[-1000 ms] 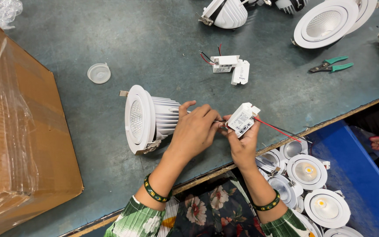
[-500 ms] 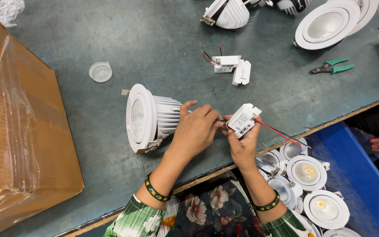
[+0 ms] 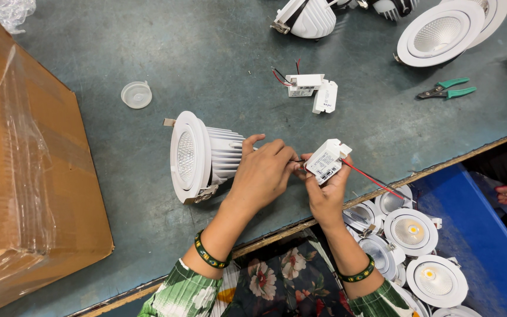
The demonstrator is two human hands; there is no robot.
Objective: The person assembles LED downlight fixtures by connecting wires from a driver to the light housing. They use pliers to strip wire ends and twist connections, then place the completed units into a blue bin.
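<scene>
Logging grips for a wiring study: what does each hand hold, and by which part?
The right hand grips the small white rectangular plastic box from below. The left hand pinches thin wires at its end, beside the white finned round downlight.

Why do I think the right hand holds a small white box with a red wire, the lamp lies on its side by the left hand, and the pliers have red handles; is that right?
Not quite: the pliers have green handles, as the head view shows. The right hand does hold the small white box with its red wire, and the lamp lies on its side by the left hand.
</scene>
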